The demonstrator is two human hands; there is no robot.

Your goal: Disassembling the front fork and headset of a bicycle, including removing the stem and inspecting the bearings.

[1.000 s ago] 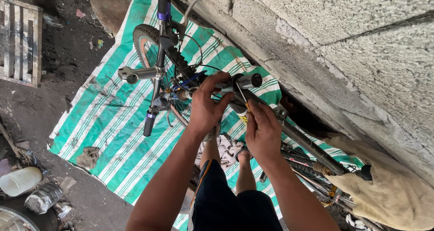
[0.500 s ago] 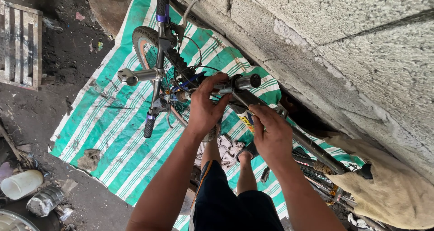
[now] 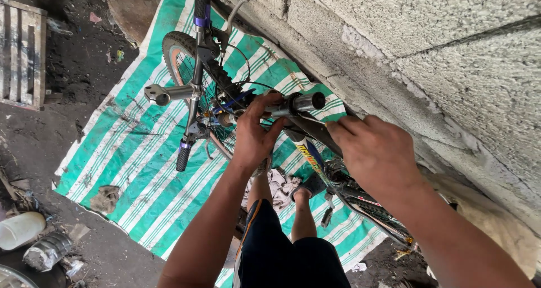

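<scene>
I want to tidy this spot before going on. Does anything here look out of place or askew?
Yes. The bicycle lies flat on the striped tarp instead of standing. A crumpled rag sits near the tarp's edge, and a dented can lies tipped on the dirt.

Green-and-white striped tarp (image 3: 129,153) spread over dirt, wooden pallet (image 3: 20,51) upper left, white plastic bottle (image 3: 20,230) lower left, crushed can (image 3: 48,250) beside it, concrete block wall (image 3: 439,46) upper right.
</scene>
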